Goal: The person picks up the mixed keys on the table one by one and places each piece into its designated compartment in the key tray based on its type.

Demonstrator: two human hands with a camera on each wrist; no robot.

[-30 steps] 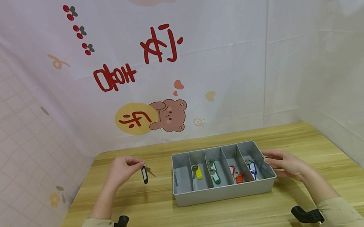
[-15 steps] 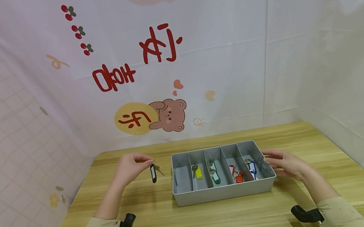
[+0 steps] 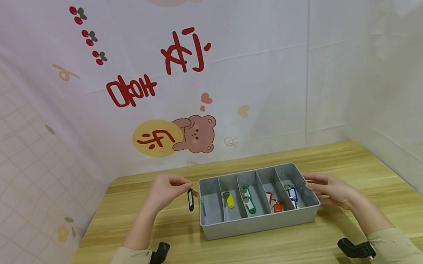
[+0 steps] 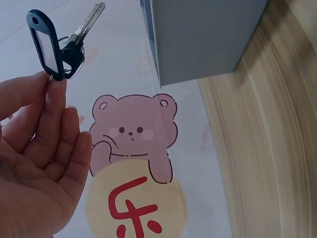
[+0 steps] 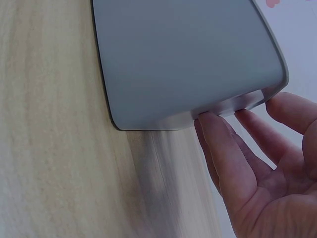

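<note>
My left hand [image 3: 165,192] pinches the ring of a key with a black key tag [image 3: 191,200] between thumb and fingertips. The tag hangs just left of the grey divided box [image 3: 263,223]. In the left wrist view the key [image 4: 90,22] sticks out beside the dark tag, which has a white label. My right hand [image 3: 329,188] rests against the box's right end. Fairly straight fingers [image 5: 220,153] touch its outer wall there, and the thumb lies at the rim. Inside the box are keys with a yellow tag [image 3: 230,200], green tags [image 3: 250,207], red tags [image 3: 277,206] and blue tags [image 3: 292,193].
The box stands on a wood-grain table [image 3: 252,260], its leftmost compartment nearest my left hand. A white printed cloth [image 3: 260,76] rises behind the table and along both sides. Black camera mounts [image 3: 159,253] sit at my wrists.
My left hand has moved right with the black-tagged key, from well away from the box to its left edge. The right hand keeps its place at the box's right end.
</note>
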